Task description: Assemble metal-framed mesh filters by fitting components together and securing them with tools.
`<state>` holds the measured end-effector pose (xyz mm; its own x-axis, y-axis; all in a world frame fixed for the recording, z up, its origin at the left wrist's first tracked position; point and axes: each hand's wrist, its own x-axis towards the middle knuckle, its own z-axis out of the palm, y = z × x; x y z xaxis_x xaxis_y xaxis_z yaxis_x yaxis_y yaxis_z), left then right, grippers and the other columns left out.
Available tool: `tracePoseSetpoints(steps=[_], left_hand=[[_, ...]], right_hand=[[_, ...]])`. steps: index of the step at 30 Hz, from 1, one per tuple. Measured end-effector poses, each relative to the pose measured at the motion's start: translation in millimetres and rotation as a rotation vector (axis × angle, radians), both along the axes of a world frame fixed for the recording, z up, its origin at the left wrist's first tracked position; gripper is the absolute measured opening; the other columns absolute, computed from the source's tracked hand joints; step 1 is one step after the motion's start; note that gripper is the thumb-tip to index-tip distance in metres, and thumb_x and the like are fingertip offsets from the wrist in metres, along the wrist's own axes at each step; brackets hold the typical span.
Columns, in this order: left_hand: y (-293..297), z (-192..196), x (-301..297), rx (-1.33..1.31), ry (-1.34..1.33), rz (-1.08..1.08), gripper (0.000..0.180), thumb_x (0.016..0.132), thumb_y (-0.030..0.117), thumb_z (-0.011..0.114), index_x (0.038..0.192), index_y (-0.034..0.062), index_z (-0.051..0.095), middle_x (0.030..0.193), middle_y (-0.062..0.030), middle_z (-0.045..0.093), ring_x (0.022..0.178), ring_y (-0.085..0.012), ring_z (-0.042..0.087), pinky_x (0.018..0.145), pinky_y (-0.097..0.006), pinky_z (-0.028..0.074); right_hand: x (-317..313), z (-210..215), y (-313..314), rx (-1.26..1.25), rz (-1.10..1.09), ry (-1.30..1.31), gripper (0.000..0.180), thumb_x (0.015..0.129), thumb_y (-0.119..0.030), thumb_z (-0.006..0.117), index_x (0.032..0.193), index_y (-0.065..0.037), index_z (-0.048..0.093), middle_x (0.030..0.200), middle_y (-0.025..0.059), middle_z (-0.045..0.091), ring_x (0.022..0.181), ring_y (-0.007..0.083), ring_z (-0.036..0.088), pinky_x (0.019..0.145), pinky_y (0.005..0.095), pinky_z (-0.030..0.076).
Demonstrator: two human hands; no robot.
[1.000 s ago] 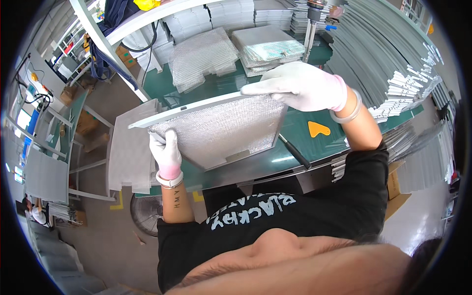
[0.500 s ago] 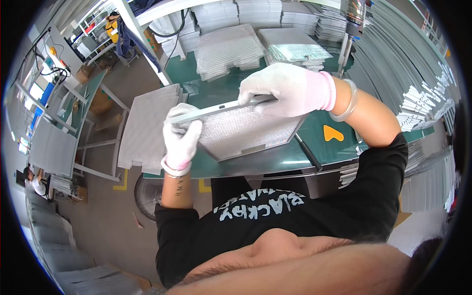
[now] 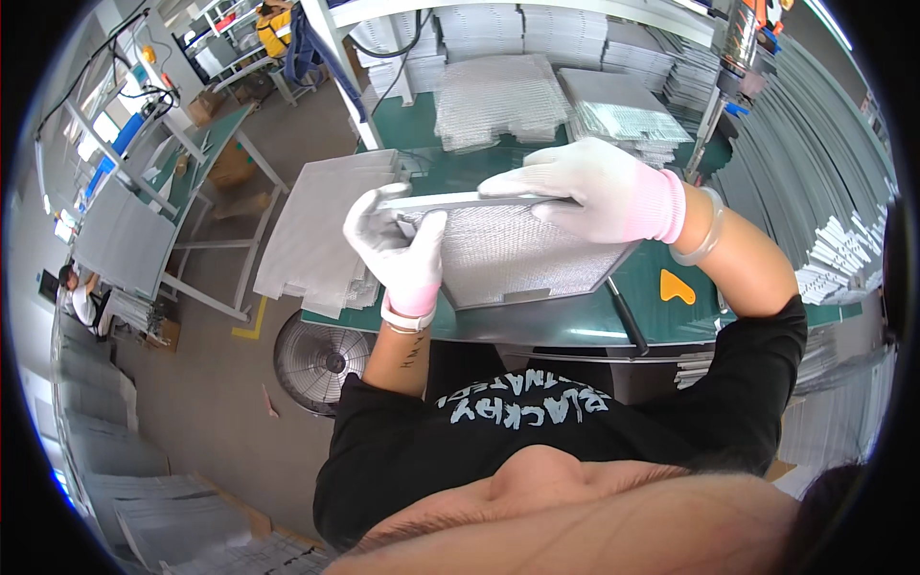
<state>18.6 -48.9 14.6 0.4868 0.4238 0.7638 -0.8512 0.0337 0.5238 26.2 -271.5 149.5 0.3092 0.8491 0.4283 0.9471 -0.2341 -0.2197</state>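
Both my hands wear white gloves with pink cuffs. They hold a flat metal mesh panel [image 3: 508, 259] with a grey metal frame, tilted up over the green worktable [image 3: 565, 321]. My left hand [image 3: 402, 251] grips the panel's left end, thumb and fingers around the frame. My right hand [image 3: 589, 187] lies flat along the top frame rail [image 3: 450, 201], pressing on it from above. The panel's lower edge rests near the table's front edge.
Stacks of mesh sheets [image 3: 498, 96] and framed panels [image 3: 618, 110] lie at the table's back. A pile of grey panels [image 3: 321, 225] overhangs the left side. A yellow heart-shaped piece [image 3: 676, 287] lies at the right. Metal rails [image 3: 824, 163] fill the right. A fan [image 3: 321, 359] stands on the floor.
The panel has been tipped up more steeply. My left hand slid up to its upper left corner and my right hand moved left along the top rail.
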Motion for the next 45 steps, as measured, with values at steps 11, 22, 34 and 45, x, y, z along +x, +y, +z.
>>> tracePoseSetpoints(steps=[11,22,34,45], left_hand=[[-6.0,-4.6,3.0,0.146,0.114,0.348,0.035,0.073,0.001,0.080,0.105,-0.0017,0.067,0.100,-0.0076,0.064,0.080,-0.0109,0.057,0.070,-0.023,0.047],[5.7,-1.3,9.3,0.004,-0.004,-0.030,0.029,0.085,-0.009,0.059,0.112,-0.0010,0.055,0.106,-0.0069,0.059,0.081,-0.0078,0.054,0.072,-0.020,0.045],[13.1,-4.9,-0.7,0.101,0.055,-0.091,0.030,0.084,-0.010,0.057,0.113,0.0001,0.057,0.109,-0.0070,0.053,0.085,-0.0089,0.053,0.074,-0.022,0.045],[16.4,-8.9,4.8,0.129,-0.080,-0.227,0.042,0.079,-0.008,0.063,0.120,-0.0011,0.053,0.115,-0.0108,0.054,0.101,-0.0143,0.057,0.086,-0.026,0.047]], right_hand=[[6.6,-1.2,-0.7,-0.027,-0.057,0.064,0.057,0.074,0.003,0.055,0.129,-0.009,0.059,0.097,0.0166,0.065,0.083,0.0342,0.064,0.075,0.0389,0.052],[2.1,9.2,2.6,-0.059,-0.056,0.065,0.056,0.074,0.003,0.057,0.128,-0.009,0.059,0.102,0.0148,0.067,0.086,0.0304,0.066,0.077,0.0361,0.053],[9.2,13.9,43.2,-0.157,-0.085,0.291,0.031,0.082,-0.010,0.063,0.110,0.000,0.054,0.090,0.0163,0.064,0.084,0.0284,0.065,0.077,0.0370,0.051],[14.7,6.8,45.5,-0.121,-0.007,0.362,0.035,0.082,-0.004,0.059,0.116,0.002,0.055,0.099,0.0167,0.063,0.090,0.0270,0.064,0.081,0.0368,0.051]])
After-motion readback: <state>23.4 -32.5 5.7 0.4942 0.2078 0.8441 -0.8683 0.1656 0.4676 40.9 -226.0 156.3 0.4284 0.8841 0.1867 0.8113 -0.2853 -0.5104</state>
